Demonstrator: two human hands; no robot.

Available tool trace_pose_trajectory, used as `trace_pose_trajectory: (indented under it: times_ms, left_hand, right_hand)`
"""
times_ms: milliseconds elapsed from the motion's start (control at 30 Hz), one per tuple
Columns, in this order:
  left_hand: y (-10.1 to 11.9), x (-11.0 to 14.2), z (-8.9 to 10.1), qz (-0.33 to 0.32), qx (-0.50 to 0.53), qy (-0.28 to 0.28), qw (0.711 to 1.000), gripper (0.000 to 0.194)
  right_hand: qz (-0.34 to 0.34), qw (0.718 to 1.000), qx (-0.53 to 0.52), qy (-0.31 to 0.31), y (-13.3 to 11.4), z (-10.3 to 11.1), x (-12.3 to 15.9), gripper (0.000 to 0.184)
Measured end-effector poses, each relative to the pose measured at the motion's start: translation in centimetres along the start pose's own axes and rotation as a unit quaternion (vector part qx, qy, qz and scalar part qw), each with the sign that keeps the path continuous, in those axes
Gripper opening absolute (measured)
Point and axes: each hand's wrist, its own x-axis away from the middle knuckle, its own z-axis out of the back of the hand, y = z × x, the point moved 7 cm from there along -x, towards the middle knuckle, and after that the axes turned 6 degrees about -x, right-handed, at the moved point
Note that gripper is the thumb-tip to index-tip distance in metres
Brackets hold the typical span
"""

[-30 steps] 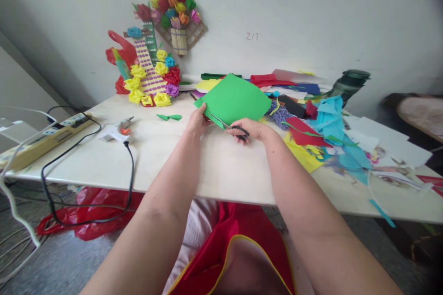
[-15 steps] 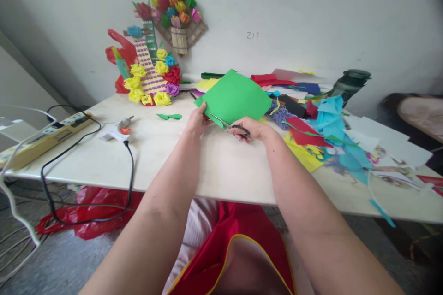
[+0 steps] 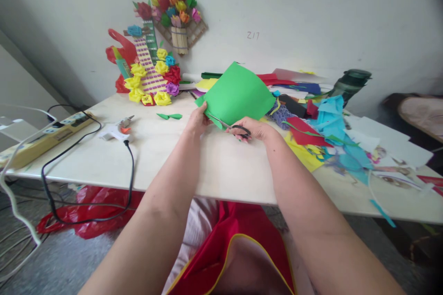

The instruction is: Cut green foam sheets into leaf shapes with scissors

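A sheet of green paper [image 3: 238,92] is held up over the table, tilted, with my left hand [image 3: 199,119] pinching its near left corner. My right hand [image 3: 249,129] is closed round the black handles of a pair of scissors [image 3: 241,132]. Their blades lie along the near edge of the sheet and point toward my left hand. A narrow green flap hangs below the blades. Two small green paper leaves [image 3: 169,116] lie on the table to the left of my left hand.
A glue gun [image 3: 116,134] with a black cable and pliers lies on the left, beside a power strip [image 3: 44,140]. Paper flowers [image 3: 161,68] stand at the back left. Coloured paper scraps [image 3: 311,133] crowd the right, before a dark bottle [image 3: 351,85].
The far part of the green sheet has risen and shifted slightly to the right. Both hands stay in nearly the same place, still gripping paper and scissors.
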Motion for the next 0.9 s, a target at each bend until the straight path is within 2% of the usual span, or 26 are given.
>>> trace_pose_trajectory:
  times_ms: [233,467,733,900]
  left_hand:
    - [0.0,0.5,-0.3,0.012,0.012,-0.001,1.000,0.023]
    - [-0.1,0.5,-0.3,0.011,0.000,-0.007,1.000,0.028]
    - [-0.1,0.4,-0.3,0.008,-0.007,-0.010,1.000,0.028]
    - [-0.2,0.1,-0.2,0.002,-0.016,-0.011,1.000,0.031]
  right_hand:
    - [0.004,1.000,0.030,-0.007,-1.1,-0.5,0.9,0.042]
    - [0.004,0.999,0.031,-0.004,-1.0,-0.4,0.8,0.042]
    - [-0.014,1.000,0.015,0.011,-1.8,-0.7,1.3,0.032]
    - [-0.006,1.000,0.015,0.002,-1.9,-0.7,1.4,0.035]
